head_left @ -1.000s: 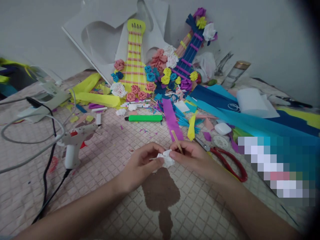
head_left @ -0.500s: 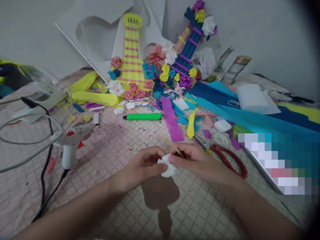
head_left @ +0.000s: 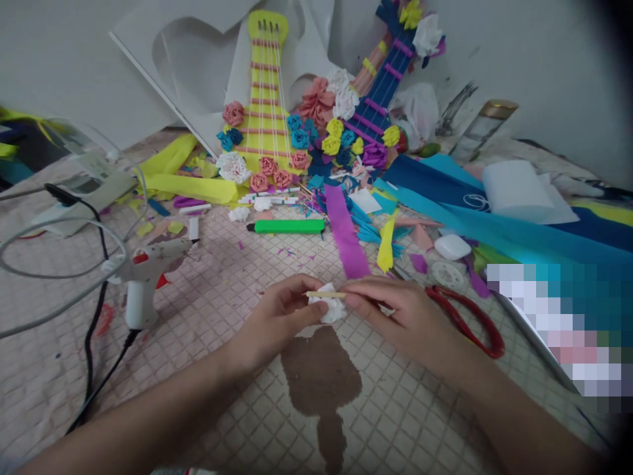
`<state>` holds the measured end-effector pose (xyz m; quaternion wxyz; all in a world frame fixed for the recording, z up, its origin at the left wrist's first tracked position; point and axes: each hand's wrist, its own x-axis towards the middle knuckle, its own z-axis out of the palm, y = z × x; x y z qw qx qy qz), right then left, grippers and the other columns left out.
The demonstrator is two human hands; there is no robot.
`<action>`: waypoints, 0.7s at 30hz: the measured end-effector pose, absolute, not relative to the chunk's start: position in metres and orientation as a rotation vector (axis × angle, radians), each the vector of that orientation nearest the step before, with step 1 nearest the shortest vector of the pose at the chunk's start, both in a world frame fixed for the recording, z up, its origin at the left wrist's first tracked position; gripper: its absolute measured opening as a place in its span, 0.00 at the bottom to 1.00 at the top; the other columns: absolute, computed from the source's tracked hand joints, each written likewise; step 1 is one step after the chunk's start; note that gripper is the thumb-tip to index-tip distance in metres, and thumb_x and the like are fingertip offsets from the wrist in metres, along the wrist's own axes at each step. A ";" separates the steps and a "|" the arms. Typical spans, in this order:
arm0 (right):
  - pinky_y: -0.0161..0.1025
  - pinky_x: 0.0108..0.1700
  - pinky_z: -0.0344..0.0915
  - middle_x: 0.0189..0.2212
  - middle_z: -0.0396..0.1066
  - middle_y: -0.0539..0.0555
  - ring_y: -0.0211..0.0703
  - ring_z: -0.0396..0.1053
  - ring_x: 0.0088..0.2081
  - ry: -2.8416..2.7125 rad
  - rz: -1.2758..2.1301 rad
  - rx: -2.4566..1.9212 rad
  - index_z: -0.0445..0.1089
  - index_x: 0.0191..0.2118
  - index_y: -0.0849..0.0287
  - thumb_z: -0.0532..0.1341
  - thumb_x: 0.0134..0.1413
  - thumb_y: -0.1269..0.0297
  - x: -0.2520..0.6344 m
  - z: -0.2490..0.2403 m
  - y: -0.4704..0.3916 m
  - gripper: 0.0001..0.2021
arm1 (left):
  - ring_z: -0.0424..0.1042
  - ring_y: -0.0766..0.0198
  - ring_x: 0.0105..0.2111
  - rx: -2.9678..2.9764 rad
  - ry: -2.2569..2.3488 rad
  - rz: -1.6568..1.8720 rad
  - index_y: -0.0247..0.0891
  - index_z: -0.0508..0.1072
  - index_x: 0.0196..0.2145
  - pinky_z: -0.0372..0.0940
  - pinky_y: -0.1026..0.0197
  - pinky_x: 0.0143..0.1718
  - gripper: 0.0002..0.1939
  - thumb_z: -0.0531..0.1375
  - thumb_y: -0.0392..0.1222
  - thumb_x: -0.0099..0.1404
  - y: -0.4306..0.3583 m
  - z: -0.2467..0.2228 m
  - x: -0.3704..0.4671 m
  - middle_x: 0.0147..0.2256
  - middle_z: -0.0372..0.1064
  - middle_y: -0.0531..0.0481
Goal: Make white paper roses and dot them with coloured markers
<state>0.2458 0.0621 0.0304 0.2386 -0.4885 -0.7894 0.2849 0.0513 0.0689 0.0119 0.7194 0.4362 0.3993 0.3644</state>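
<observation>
My left hand (head_left: 287, 307) pinches a small crumpled white paper flower (head_left: 332, 311) between thumb and fingers. My right hand (head_left: 388, 307) is closed on a thin wooden stick (head_left: 326, 295), which lies level across the top of the white paper and points left. Both hands are close together over the table, above a brown bare patch (head_left: 321, 376). Red-handled scissors (head_left: 469, 323) lie just right of my right hand, their blades partly hidden behind it.
A white glue gun (head_left: 141, 284) with cables rests at the left. A green cutter (head_left: 289, 227) and a purple paper strip (head_left: 343, 231) lie ahead. Yellow (head_left: 267, 86) and blue (head_left: 386, 86) paper guitars with paper flowers lean at the back. A blurred-out screen (head_left: 558, 330) is at right.
The stick has swung from slanting up and away to lying level over the white paper. My right hand has turned with it. The whole view has shifted slightly.
</observation>
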 end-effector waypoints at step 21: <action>0.36 0.32 0.60 0.30 0.73 0.50 0.38 0.68 0.31 -2.279 0.748 -1.436 0.71 0.37 0.57 0.50 0.62 0.62 0.245 0.028 0.061 0.13 | 0.70 0.66 0.33 1.235 1.018 0.847 0.39 0.74 0.38 0.64 0.64 0.34 0.09 0.62 0.41 0.58 0.069 0.005 0.049 0.35 0.73 0.51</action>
